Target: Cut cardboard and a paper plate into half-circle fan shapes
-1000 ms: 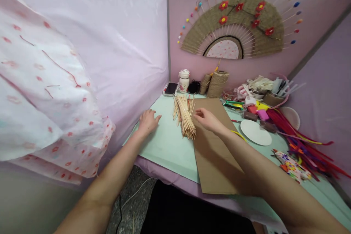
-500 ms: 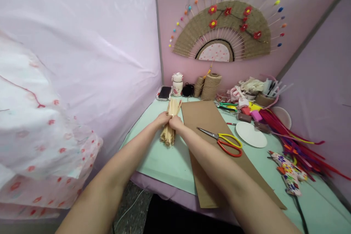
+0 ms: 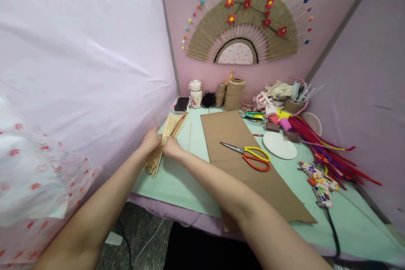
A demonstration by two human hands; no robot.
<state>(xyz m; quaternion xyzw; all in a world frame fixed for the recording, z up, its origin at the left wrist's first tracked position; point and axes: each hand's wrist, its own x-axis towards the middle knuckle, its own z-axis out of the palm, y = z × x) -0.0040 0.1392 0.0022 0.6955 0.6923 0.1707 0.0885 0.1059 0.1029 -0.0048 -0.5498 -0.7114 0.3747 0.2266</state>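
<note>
A bundle of thin pale sticks (image 3: 154, 162) lies slanted on the left part of the light green table, its upper ends fanned out. My left hand (image 3: 152, 140) is closed on the bundle's middle from the left. On the other side, my right hand (image 3: 172, 147) is closed on the same middle part. One single stick (image 3: 190, 137) lies apart, just right of the bundle. Scissors with yellow and red handles (image 3: 248, 155) rest on a brown cardboard sheet (image 3: 228, 128), right of my hands.
Behind stand a phone (image 3: 182, 104), a white bottle (image 3: 195, 94) and twine spools (image 3: 234, 94). To the right are a white oval plate (image 3: 280, 145), red pipe cleaners (image 3: 303, 135) and a flowered glue gun (image 3: 319, 181). A decorated fan (image 3: 218, 29) hangs on the back panel.
Both hands and the bundle have moved left and towards the table's left edge. The bundle now slants and its top spreads wider. A single stick now shows beside it. The view has shifted.
</note>
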